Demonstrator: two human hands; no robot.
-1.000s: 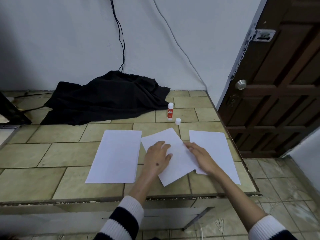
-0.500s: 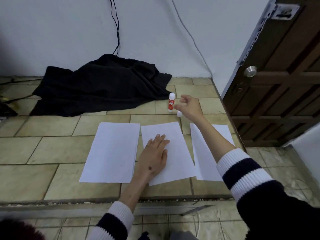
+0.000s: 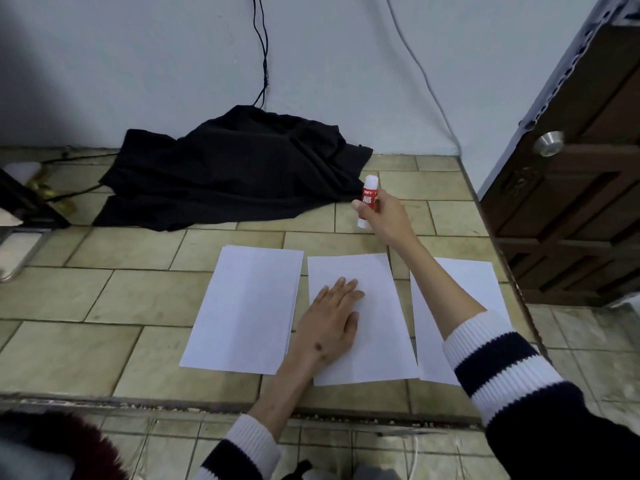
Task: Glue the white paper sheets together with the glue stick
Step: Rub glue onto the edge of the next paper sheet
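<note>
Three white paper sheets lie side by side on the tiled counter: a left sheet (image 3: 246, 306), a middle sheet (image 3: 377, 327) and a right sheet (image 3: 464, 282), which my right forearm partly covers. My left hand (image 3: 330, 318) rests flat on the middle sheet, fingers spread, holding nothing. Beyond the sheets, my right hand (image 3: 388, 216) is closed around the red-and-white glue stick (image 3: 369, 195), which stands roughly upright. The small white cap seen earlier is hidden behind this hand.
A crumpled black cloth (image 3: 235, 168) lies at the back against the wall, just left of the glue stick. Cables (image 3: 263, 74) hang down the wall. A brown door (image 3: 575, 188) stands at the right, past the counter's edge (image 3: 498, 251). Dark objects sit far left.
My right hand left the right sheet, reached to the back and closed on the glue stick. The middle sheet was straightened, and my left hand stays flat on it.
</note>
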